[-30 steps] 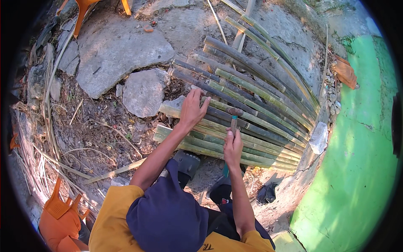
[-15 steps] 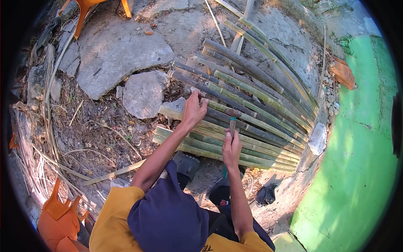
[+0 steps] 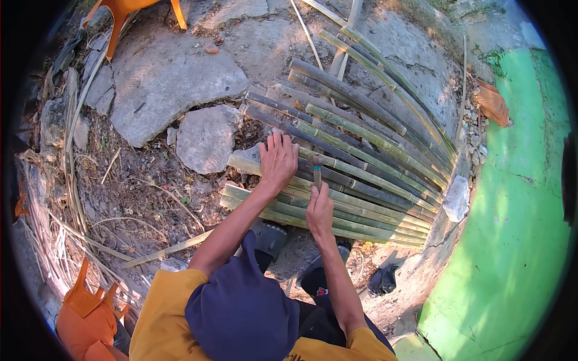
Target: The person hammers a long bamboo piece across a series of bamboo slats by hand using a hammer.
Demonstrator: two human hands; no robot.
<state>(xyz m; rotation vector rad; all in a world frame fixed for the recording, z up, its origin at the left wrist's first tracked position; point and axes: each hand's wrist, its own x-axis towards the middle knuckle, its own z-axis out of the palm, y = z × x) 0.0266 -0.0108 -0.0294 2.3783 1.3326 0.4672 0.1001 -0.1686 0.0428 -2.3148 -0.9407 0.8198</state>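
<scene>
My left hand [image 3: 278,161] lies over the near ends of the split bamboo strips [image 3: 373,144], back of the hand up and fingers stretched forward. Whatever may be under its palm is hidden. Closed around a hammer [image 3: 317,173] is my right hand [image 3: 320,207], just right of the left one. The hammer's dark head stands up over the strips, and a teal band circles its handle below the head. The strips, green and dark grey, lie side by side in a fan that narrows to the right.
A pale stone [image 3: 456,198] sits by the strips' right ends, beside a green painted surface [image 3: 500,240]. Broken concrete slabs [image 3: 174,78] cover the ground at upper left. Orange plastic chairs [image 3: 123,9] stand at top left and lower left. A black bag [image 3: 382,280] lies at lower right.
My left hand has gone from bent, gathered fingers to lying flatter over the strips. My right hand has moved left with the hammer, closer to the left hand.
</scene>
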